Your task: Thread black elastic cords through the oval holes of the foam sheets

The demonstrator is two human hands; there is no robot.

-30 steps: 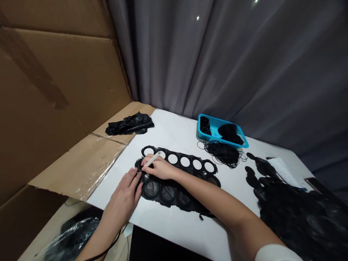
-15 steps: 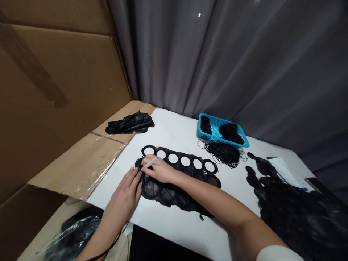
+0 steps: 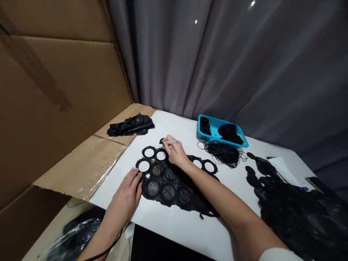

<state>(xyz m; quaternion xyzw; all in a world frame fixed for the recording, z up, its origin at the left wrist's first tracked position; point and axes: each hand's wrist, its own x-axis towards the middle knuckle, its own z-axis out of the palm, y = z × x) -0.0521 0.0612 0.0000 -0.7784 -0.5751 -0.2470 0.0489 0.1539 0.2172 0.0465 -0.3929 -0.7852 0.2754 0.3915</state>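
A black sheet of joined rings (image 3: 168,179) lies on the white table (image 3: 179,224); some rings show white holes, others hold dark mesh discs. My left hand (image 3: 127,194) rests flat on the sheet's near left edge, fingers stretched out. My right hand (image 3: 175,152) is at the sheet's far edge, pinched round a thin white stick-like tool (image 3: 172,142). A small black piece (image 3: 162,140) sits at its fingertips, just beyond the sheet.
A blue basket (image 3: 214,133) with black pieces stands at the back, a tangle of thin black rings (image 3: 224,152) before it. A heap of black sheets (image 3: 296,210) fills the right. Cardboard (image 3: 67,108) walls the left, with a black bundle (image 3: 130,125) on its flap.
My right hand has moved from the sheet's left end up and away to its far edge, carrying a black piece; the end ring it worked on now shows a white hole.
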